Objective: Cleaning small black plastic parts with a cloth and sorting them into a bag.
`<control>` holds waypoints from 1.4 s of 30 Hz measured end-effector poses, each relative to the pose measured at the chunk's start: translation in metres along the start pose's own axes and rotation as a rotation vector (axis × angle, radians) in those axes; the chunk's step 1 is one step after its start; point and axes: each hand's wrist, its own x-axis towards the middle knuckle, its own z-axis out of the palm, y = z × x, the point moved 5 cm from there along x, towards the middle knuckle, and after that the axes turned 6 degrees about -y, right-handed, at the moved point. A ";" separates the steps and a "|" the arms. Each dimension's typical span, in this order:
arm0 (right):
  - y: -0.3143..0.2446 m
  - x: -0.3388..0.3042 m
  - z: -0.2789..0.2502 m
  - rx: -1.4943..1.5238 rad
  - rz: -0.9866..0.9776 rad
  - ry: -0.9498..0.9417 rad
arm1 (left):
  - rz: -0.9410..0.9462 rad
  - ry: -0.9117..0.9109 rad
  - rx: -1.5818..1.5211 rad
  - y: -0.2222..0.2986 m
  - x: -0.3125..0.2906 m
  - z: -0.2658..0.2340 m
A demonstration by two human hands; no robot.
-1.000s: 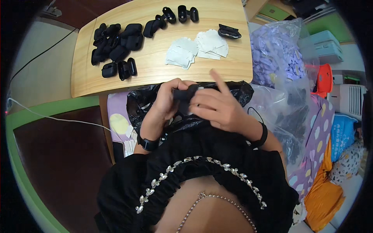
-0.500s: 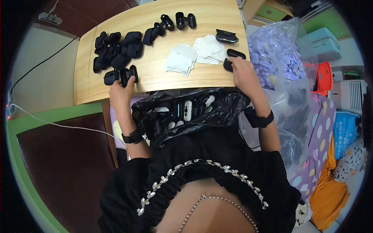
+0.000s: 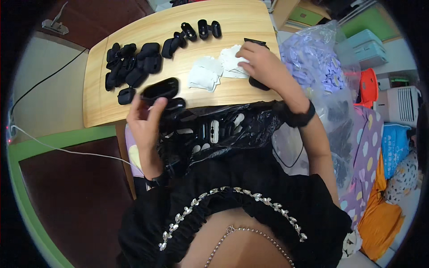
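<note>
My left hand (image 3: pixel 145 118) pinches an open black hinged case (image 3: pixel 161 88), shaped like an earphone charging case, lifted by the table's near edge. Over the right-hand pile of thin white cards (image 3: pixel 232 67) hangs my right hand (image 3: pixel 259 64), its fingers bent and apart with nothing visible between them. Beside that pile lies another pile of white cards (image 3: pixel 204 73). One open black case (image 3: pixel 255 41) is partly covered by my right hand, and another black case (image 3: pixel 258 84) sticks out below the wrist.
Several closed black cases (image 3: pixel 129 64) are heaped at the table's left, and open ones (image 3: pixel 203 29) stand farther back. A black plastic bag (image 3: pixel 241 134) with black and white pieces lies on my lap. To the right stands a clear bag of purple parts (image 3: pixel 313 58).
My left hand has lifted the open case off the table and moved it right. My right hand has left the black case at the right and shifted left and farther over the cards.
</note>
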 end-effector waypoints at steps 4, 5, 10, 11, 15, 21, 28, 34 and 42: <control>0.019 0.014 0.044 -0.081 -0.084 -0.128 | -0.049 -0.214 -0.101 0.016 -0.006 0.033; 0.022 0.015 0.050 -0.091 -0.076 -0.172 | -0.041 -0.211 -0.098 0.019 -0.008 0.036; 0.023 0.015 0.046 0.047 -0.080 -0.152 | -0.021 -0.302 -0.282 0.017 -0.014 0.053; 0.025 0.015 0.041 0.068 -0.036 -0.131 | 0.001 -0.337 -0.323 0.013 -0.013 0.057; 0.000 0.013 -0.002 0.225 0.025 0.126 | -0.165 -0.465 -0.761 0.005 -0.009 0.066; -0.116 -0.025 -0.076 0.263 -0.513 0.597 | -0.178 -1.005 -1.337 0.005 -0.009 0.093; -0.139 -0.052 -0.047 0.298 -0.549 0.263 | -0.024 -0.455 -1.027 -0.005 -0.014 0.080; -0.137 -0.061 -0.038 0.375 -0.552 0.153 | 0.036 -0.559 -0.892 -0.008 -0.017 0.084; -0.144 -0.061 -0.030 0.391 -0.503 0.024 | -0.341 -0.683 -1.078 -0.012 -0.018 0.096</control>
